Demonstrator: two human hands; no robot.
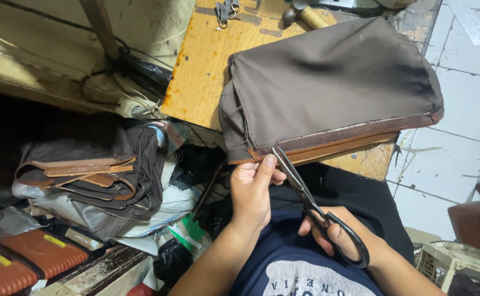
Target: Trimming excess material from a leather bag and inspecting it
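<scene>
Worn wooden bench [201, 82] under brown fabric bag piece [333, 82], hammer [306, 13] and metal clips [226, 11].

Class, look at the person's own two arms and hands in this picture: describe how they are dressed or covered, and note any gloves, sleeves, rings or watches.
Both forearms are bare; no sleeve reaches into view. The left hand and the right hand wear no gloves, and no ring, watch or bracelet shows on either. The fingers are uncovered, with short nails. The only clothing near the arms is a dark navy shirt with pale printing on the chest.
</scene>
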